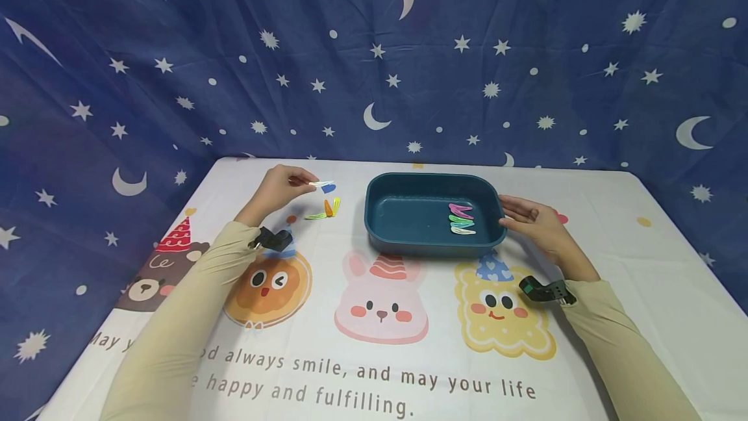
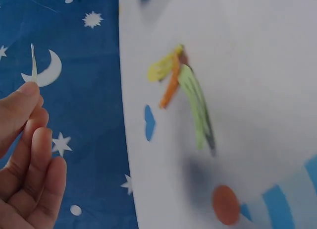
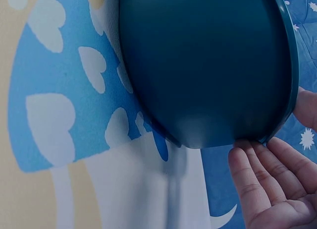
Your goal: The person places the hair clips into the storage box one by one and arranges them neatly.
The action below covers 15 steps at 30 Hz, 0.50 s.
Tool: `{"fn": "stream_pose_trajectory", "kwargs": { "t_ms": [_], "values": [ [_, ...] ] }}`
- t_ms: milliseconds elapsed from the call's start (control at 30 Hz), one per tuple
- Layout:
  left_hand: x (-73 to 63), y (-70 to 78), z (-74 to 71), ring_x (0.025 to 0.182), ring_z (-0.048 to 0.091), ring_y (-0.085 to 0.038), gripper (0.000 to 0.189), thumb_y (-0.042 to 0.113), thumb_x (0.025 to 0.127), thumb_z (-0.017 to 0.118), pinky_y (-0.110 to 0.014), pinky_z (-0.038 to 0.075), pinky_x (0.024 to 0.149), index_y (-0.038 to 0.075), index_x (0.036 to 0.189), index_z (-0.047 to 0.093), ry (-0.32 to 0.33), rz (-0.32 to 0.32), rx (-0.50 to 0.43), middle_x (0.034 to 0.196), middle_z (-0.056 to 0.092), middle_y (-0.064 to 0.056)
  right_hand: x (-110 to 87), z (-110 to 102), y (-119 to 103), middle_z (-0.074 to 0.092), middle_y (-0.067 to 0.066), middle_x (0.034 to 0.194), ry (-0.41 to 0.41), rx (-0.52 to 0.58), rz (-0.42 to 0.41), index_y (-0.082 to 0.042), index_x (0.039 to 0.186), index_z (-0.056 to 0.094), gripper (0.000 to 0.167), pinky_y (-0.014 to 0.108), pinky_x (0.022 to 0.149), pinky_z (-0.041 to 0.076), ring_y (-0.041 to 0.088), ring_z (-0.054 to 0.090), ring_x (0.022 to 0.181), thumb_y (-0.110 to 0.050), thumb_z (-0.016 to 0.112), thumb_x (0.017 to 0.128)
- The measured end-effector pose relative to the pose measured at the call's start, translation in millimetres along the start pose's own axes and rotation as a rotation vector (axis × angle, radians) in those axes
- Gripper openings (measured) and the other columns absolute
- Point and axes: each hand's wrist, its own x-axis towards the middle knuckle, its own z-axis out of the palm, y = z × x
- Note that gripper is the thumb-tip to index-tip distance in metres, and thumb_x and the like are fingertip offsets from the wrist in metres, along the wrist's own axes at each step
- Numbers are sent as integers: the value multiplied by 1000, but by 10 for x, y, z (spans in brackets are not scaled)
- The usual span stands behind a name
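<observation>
In the head view my left hand (image 1: 284, 186) pinches a white snap hair clip (image 1: 320, 183) between thumb and fingertips, above the far left of the table. The left wrist view shows this thin white hair clip (image 2: 34, 64) edge-on, pointing up from the thumb. Below lie a light green hair clip (image 2: 196, 102), an orange one (image 2: 171, 88) and a yellow one (image 2: 163, 67), close together on the cloth. My right hand (image 1: 536, 225) touches the right end of a dark teal box (image 1: 435, 249), its fingers fairly straight along the wall and its thumb by the rim (image 3: 292, 65).
Inside the box, near its right end, lie several hair clips in a column, a pink one (image 1: 460, 211) at the top and a white one (image 1: 463, 230) at the bottom. A printed tablecloth (image 1: 382, 369) covers the table. Behind it hangs a blue star-patterned curtain (image 1: 327, 115).
</observation>
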Motion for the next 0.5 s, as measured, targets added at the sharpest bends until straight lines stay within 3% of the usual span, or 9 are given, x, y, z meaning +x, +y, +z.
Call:
{"fn": "stream_pose_trajectory", "kwargs": {
  "t_ms": [133, 233, 500],
  "values": [
    [38, 95, -6, 85, 65, -24, 18, 12, 84, 70, -37, 52, 80, 4, 100, 72, 10, 9, -14, 91, 71, -14, -8, -4, -25, 45, 15, 142, -6, -18, 11, 5, 140, 36, 66, 6, 83, 46, -17, 55, 99, -18, 67, 87],
    [64, 177, -17, 86, 64, -25, 18, 12, 84, 69, -36, 52, 79, 4, 100, 72, -2, 12, -27, 92, 70, -15, -12, -1, -35, 38, 23, 143, -5, -32, 18, 4, 141, 36, 66, 6, 83, 45, -18, 54, 98, -19, 66, 88],
    [146, 362, -52, 88, 63, -24, 19, 15, 86, 69, -36, 51, 79, 6, 102, 72, -49, 10, -46, 95, 69, -14, 0, 6, -4, 46, 14, 142, 3, -32, 10, 5, 140, 37, 65, 6, 84, 45, -17, 55, 99, -19, 67, 87]
  ]
}}
